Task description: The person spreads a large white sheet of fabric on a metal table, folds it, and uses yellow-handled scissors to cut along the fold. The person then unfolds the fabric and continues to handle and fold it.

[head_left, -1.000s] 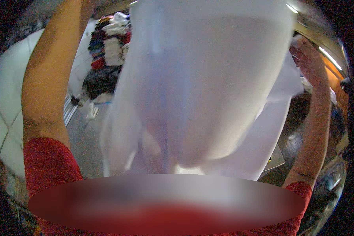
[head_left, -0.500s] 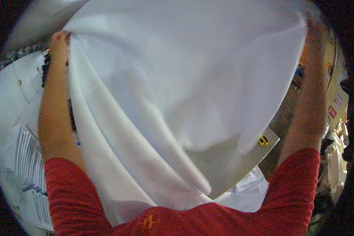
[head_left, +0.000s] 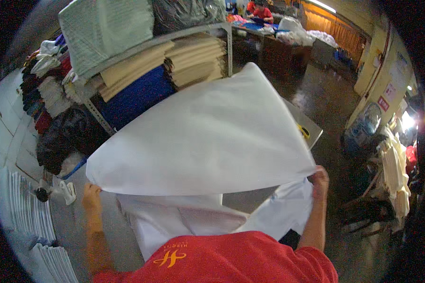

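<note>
A large white cloth point(head_left: 198, 141) billows in front of me, its near edge pulled straight between my hands. My left hand point(head_left: 92, 194) is closed on the near left corner, above the table's left side. At the opposite end my right hand point(head_left: 320, 180) pinches the near right corner. More white fabric point(head_left: 174, 218) hangs in folds between the cloth and my red shirt. The cloth covers most of the tabletop point(head_left: 250, 198). Past its right edge show the yellow handles of what look like scissors point(head_left: 304, 132), partly hidden.
A metal rack point(head_left: 230, 49) ahead holds folded beige cloths point(head_left: 196, 59) and a blue stack point(head_left: 139, 94). Stacked white folded cloths point(head_left: 30, 207) stand at left. Cream fabric point(head_left: 393, 165) hangs at right. Another person point(head_left: 263, 13) sits at a far table.
Both hands have come down and nearer to me, still holding the cloth. The raised cloth has dropped toward the table, so the rack and room beyond now show.
</note>
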Demonstrator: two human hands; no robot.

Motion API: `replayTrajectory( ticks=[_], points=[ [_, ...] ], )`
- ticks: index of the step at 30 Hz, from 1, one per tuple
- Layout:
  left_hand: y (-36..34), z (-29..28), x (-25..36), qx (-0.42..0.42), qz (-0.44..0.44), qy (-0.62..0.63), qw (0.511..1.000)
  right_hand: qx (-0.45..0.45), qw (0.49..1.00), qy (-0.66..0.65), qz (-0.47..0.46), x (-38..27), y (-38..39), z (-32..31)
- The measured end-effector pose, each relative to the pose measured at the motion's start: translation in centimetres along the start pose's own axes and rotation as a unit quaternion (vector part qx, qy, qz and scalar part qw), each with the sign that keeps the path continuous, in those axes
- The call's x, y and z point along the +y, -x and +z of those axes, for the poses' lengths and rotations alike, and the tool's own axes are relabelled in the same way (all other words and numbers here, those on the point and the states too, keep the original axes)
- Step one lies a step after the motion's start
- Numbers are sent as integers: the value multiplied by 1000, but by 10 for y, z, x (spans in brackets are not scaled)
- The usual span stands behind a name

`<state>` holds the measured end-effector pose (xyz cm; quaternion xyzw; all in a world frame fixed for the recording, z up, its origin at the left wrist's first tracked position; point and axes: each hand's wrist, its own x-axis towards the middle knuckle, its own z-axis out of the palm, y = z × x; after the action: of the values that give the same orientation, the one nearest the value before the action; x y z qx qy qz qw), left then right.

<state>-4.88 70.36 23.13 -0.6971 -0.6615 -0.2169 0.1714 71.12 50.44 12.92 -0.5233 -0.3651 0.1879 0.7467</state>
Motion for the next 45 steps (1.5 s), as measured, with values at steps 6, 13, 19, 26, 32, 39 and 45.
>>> replayTrajectory(
  ticks=[6, 13, 19, 26, 32, 39, 45],
  points=[
    [18, 54, -57, -98, -135, -98, 981, -70, 991, 53, 99, 62, 74, 60],
    [-16, 55, -105, -109, -122, -266, 950, -92, 980, 127, 126, 61, 107, 83],
    [-45, 52, -71, -260, -141, -327, 898, -153, 966, 168, 121, 48, 120, 101],
    [-12, 72, 178, -270, 116, 111, 949, -138, 968, 180, 104, 42, 126, 110],
    [53, 107, 216, -326, 50, -2, 944, -147, 968, 166, 120, 44, 125, 108],
    [54, 129, 199, -276, 84, 4, 957, -227, 942, 224, 102, 34, 120, 104],
    [55, 133, 192, -252, 99, 11, 963, -147, 958, 105, 223, -8, 76, 119]
  ],
)
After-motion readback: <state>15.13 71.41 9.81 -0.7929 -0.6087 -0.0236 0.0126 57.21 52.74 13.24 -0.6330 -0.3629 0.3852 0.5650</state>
